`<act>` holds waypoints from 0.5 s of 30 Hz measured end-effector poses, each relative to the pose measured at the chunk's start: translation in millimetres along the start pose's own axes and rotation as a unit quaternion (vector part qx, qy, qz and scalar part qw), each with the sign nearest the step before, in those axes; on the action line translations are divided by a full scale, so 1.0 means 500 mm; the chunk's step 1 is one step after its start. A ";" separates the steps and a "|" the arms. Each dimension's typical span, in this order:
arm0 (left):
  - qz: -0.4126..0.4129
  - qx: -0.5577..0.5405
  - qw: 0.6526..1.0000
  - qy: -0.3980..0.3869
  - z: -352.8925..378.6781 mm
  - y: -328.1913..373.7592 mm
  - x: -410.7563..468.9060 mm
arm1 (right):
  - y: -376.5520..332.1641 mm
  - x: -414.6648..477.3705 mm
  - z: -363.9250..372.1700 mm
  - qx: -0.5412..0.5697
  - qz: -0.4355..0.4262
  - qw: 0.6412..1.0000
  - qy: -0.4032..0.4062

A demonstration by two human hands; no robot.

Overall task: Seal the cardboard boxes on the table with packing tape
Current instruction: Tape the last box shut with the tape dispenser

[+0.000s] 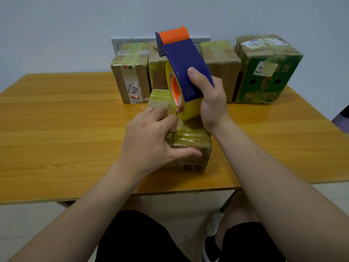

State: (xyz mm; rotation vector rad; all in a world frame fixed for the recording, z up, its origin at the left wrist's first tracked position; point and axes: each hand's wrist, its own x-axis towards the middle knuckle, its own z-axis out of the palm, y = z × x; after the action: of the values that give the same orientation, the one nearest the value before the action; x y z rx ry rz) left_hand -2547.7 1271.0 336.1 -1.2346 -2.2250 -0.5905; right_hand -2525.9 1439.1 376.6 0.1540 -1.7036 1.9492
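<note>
My right grip (207, 95) is clamped round the blue tape dispenser (185, 59), with its yellow roll (188, 110) just above the small box (190, 146) mid-counter (56, 120). My left grip (151, 137) rests on the box top, thumb along the near edge. Fingers are bent by the roll; pinching or not, I cannot tell.
</note>
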 end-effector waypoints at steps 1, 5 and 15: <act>-0.005 0.011 1.000 -0.001 0.002 0.001 -0.007 | 0.000 0.000 0.000 -0.002 0.001 1.000 0.001; -0.043 0.035 0.998 -0.014 0.005 0.028 0.007 | 0.000 0.000 -0.002 -0.002 0.003 1.000 0.006; -0.091 0.105 0.989 -0.055 0.007 0.072 0.017 | 0.003 0.002 -0.005 0.005 0.012 1.000 0.019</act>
State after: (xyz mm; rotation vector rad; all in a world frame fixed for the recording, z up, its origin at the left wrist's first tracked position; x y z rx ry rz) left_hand -2520.9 1296.0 343.1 -0.9861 -2.4378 -0.3498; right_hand -2526.6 1441.7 375.0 0.1015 -1.6792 1.9652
